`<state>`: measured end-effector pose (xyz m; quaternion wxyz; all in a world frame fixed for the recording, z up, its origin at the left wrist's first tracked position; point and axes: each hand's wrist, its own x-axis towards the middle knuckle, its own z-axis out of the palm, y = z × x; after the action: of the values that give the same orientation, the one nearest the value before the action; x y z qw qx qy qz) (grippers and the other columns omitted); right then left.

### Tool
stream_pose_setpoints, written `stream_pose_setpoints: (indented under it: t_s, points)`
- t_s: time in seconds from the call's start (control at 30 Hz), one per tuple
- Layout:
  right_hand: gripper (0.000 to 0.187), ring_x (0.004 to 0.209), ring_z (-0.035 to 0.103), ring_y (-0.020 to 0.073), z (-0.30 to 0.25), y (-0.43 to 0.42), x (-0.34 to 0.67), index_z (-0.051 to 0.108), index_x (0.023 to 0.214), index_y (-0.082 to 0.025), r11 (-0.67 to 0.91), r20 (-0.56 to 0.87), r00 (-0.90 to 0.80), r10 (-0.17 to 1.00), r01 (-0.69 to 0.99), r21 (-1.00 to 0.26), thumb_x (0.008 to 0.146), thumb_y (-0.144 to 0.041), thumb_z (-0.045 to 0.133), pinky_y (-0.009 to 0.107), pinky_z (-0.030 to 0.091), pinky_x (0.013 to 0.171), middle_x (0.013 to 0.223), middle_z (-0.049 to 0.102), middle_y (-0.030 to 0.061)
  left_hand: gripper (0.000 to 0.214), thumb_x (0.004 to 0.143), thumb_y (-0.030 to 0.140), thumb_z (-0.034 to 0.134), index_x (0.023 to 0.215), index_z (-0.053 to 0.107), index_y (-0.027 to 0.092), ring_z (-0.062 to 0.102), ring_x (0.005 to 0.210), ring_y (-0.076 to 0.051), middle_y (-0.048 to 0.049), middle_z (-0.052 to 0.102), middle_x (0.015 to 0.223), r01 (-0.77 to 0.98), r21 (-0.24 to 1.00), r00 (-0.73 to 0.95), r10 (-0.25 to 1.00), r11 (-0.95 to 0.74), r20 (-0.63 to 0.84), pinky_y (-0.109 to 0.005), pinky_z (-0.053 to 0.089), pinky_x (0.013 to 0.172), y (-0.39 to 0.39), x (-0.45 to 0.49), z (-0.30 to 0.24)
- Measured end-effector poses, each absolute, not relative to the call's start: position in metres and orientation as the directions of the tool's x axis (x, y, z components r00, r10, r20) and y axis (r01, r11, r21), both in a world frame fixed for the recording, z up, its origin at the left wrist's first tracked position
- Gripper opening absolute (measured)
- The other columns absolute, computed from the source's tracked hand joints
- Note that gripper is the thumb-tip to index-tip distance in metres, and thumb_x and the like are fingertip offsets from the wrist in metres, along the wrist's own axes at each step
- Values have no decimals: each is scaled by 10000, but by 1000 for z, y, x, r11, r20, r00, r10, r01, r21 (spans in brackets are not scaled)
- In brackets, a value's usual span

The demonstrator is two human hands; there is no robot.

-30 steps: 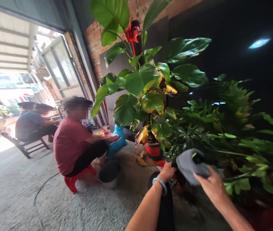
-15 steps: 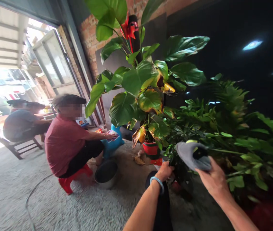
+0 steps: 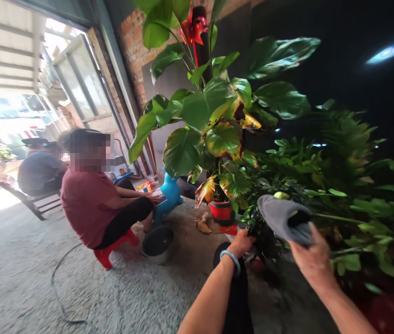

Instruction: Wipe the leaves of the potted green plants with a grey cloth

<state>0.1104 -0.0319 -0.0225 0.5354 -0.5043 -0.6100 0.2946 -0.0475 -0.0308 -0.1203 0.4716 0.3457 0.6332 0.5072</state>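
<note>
My right hand (image 3: 311, 260) grips a folded grey cloth (image 3: 275, 215) by its near end, with a dark hollow showing in the fold. The cloth is against the leaves of a low bushy plant (image 3: 263, 199). Lower and to the left, my left hand (image 3: 241, 243), with a pale blue bangle (image 3: 231, 260) at the wrist, is closed at the edge of the dark leaves. Its fingertips go in among the foliage, so what they hold is hidden. Behind stands a tall broad-leaved plant (image 3: 204, 106) with some yellow and brown leaves, in a red and green pot (image 3: 222, 212).
A person in a red shirt (image 3: 89, 204) sits on a red stool (image 3: 113, 250) at left, hands on a blue object (image 3: 169, 195). A dark bucket (image 3: 158, 243) stands close by. A hose (image 3: 56, 287) lies on the concrete floor. More foliage (image 3: 364, 204) fills the right.
The view has shifted, so the plants sit slightly further right. The grey cloth has tilted a little, still in my right hand. The seated person has leaned back and turned the head.
</note>
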Motion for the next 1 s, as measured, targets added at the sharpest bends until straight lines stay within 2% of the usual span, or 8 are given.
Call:
stream_pose_setpoints:
  t_s: [0.1, 0.27, 0.4, 0.5, 0.63, 0.7, 0.8, 1.0]
  points:
    - [237, 546, 581, 269, -53, -46, 105, 547, 595, -284, 243, 264, 26, 964, 312, -919, 448, -466, 584, 381, 462, 527, 531, 630, 45, 118, 649, 74, 612, 724, 641, 161, 519, 525, -116, 22, 586, 554, -17, 976, -361, 909, 216, -208, -251, 477, 591, -35, -54, -119]
    - [297, 632, 640, 291, -92, -83, 127, 603, 629, -268, 147, 156, 8, 988, 289, -946, 451, -507, 598, 373, 493, 587, 604, 696, 46, 537, 567, -10, 622, 1071, 602, 174, 543, 651, -75, -33, 650, 1006, 0, 991, -582, 806, 131, -106, -203, 478, 660, -54, -82, -109]
    - [353, 716, 654, 308, -96, -86, 143, 620, 690, -251, 116, 124, 9, 992, 291, -950, 470, -527, 624, 373, 512, 634, 674, 715, 58, 254, 630, 71, 637, 864, 591, 157, 490, 546, -58, 12, 596, 766, -121, 989, -662, 736, 83, -143, -183, 432, 536, -93, -88, -99]
    - [314, 644, 637, 282, -93, -86, 142, 586, 710, -258, 204, 225, 30, 974, 321, -925, 545, -525, 598, 358, 506, 575, 631, 683, 47, 235, 639, 279, 742, 776, 602, 149, 531, 529, -94, 9, 580, 649, -276, 945, -368, 889, 176, -273, -216, 443, 513, -136, -70, -93]
    - [197, 647, 643, 254, -94, -100, 127, 569, 844, -246, 534, 564, -50, 824, 398, -746, 687, -351, 511, 342, 514, 566, 709, 677, 56, 674, 545, 486, 834, 1110, 637, 177, 650, 906, -225, -122, 672, 1056, -572, 809, -13, 984, 137, -176, -323, 527, 717, -181, -31, -81]
    - [306, 775, 667, 255, -98, -111, 116, 568, 972, -230, 717, 727, -159, 668, 399, -572, 695, -207, 441, 356, 539, 647, 864, 689, 81, 760, 497, 532, 850, 1147, 639, 199, 621, 1048, -270, -127, 658, 1156, -683, 729, -62, 993, 28, -96, -367, 512, 844, -189, -14, -73]
    - [467, 972, 640, 265, -105, -123, 104, 562, 1093, -225, 864, 836, -300, 459, 372, -340, 678, -93, 394, 395, 544, 772, 1047, 658, 105, 612, 482, 542, 847, 946, 701, 171, 640, 990, -266, -105, 709, 979, -755, 654, -219, 957, -44, -189, -367, 483, 917, -185, -1, -63]
    - [536, 1042, 636, 313, -111, -130, 100, 618, 1125, -138, 920, 820, -434, 373, 285, -268, 615, -106, 453, 426, 549, 811, 1128, 675, 175, 422, 374, 268, 859, 706, 620, 160, 625, 694, -182, -41, 667, 731, -635, 772, -489, 761, 26, -427, -320, 515, 750, -158, -4, -75]
